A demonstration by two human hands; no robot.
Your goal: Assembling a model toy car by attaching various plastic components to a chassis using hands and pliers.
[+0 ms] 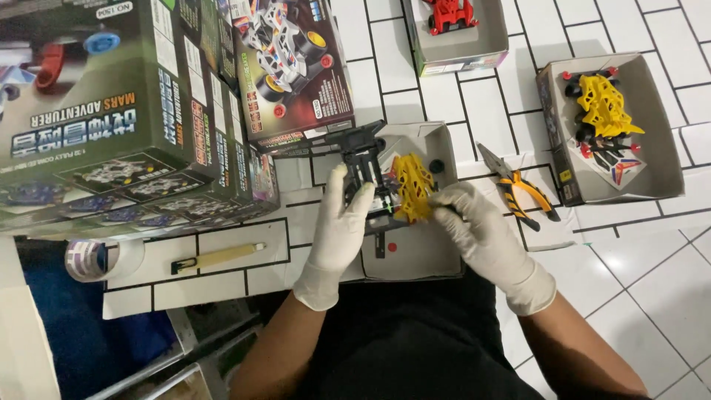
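Note:
Both my hands wear white gloves. My left hand (337, 233) grips a black toy car chassis (361, 167) held over an open cardboard box tray (415, 259). My right hand (481, 233) pinches a yellow lattice car body shell (412, 187) against the chassis's right side. A small red part (392, 247) lies in the tray below the chassis.
Orange-handled pliers (518, 189) lie right of the tray. A box (659, 159) at the right holds a yellow toy car (601, 107); a box at the top holds a red car (449, 15). Stacked toy kit boxes (133, 111) fill the left. Tape roll (92, 259) and a knife (215, 258) lie lower left.

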